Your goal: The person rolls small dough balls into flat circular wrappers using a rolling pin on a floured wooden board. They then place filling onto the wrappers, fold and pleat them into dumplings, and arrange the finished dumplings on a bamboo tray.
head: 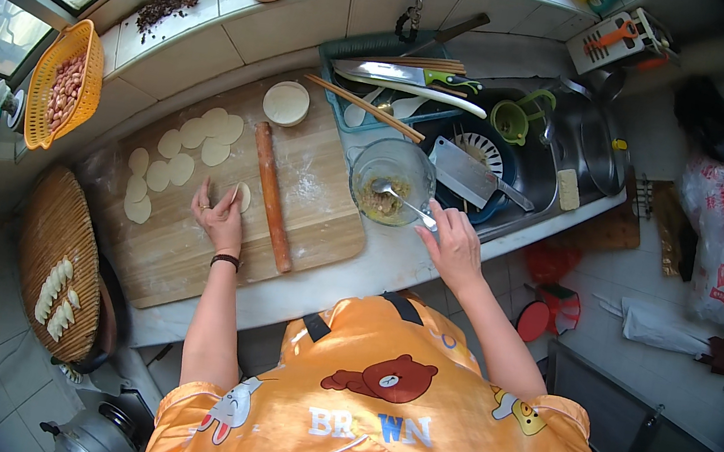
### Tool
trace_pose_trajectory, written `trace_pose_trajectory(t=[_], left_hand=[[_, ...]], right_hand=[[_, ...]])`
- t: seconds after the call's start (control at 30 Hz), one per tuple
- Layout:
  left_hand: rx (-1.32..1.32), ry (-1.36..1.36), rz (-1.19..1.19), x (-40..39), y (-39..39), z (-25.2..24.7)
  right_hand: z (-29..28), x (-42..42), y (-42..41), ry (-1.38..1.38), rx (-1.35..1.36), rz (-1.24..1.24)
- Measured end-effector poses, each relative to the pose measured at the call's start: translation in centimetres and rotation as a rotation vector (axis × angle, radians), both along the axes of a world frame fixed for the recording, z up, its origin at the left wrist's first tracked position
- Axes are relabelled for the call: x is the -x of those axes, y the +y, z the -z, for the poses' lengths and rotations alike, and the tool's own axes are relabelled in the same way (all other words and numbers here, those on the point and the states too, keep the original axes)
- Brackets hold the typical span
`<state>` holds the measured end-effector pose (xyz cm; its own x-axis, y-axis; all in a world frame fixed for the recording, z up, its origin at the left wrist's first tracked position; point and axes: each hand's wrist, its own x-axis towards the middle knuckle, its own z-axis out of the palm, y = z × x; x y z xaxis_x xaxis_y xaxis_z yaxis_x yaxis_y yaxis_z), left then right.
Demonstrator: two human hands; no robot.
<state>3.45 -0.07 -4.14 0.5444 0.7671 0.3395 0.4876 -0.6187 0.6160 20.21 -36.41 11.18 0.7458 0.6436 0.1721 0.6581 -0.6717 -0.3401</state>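
Over the floured wooden board (323, 248), my left hand (222, 214) has a round dough wrapper (243, 197) at its fingertips. Several more wrappers (181, 169) lie flat and partly overlapping beyond that hand. A wooden rolling pin (273, 201) rests on the board to its right, with a small stack of round wrappers (286, 103) past the pin's far end. My right hand (451, 244) is at the handle end of a metal spoon (401, 200), whose bowl sits in filling (380, 202) inside a glass bowl (422, 170). Whether the fingers grip the handle is unclear.
Left of the board, a round woven tray (61, 221) carries several dumplings (59, 292). A cleaver (466, 171) lies across a basin by the sink at right. Chopsticks, spoons and a knife (386, 72) lie on a teal rack. A yellow basket (82, 89) of peanuts stands on the sill.
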Motion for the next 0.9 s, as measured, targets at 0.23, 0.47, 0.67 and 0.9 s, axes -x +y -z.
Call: trace_pose_trajectory(t=[0.23, 0.47, 0.67, 0.9], left_hand=[[1.246, -0.622, -0.078, 0.2, -2.0, -5.2], [1.692, -1.025, 0.033, 1.4, -4.7, -9.0], [1.853, -1.032, 0.1, 1.9, -6.1, -10.4], [1.941, -1.079, 0.142, 0.4, -7.9, -11.1]], right_hand=[[2.5, -1.9, -0.5, 0.038, -0.075, -0.273], [3.3, -3.3, 3.6, 0.228, -0.335, -0.291], [4.1, -3.3, 3.2, 0.214, -0.384, -0.185], [2.1, -0.9, 1.0, 0.399, -0.401, -0.332]])
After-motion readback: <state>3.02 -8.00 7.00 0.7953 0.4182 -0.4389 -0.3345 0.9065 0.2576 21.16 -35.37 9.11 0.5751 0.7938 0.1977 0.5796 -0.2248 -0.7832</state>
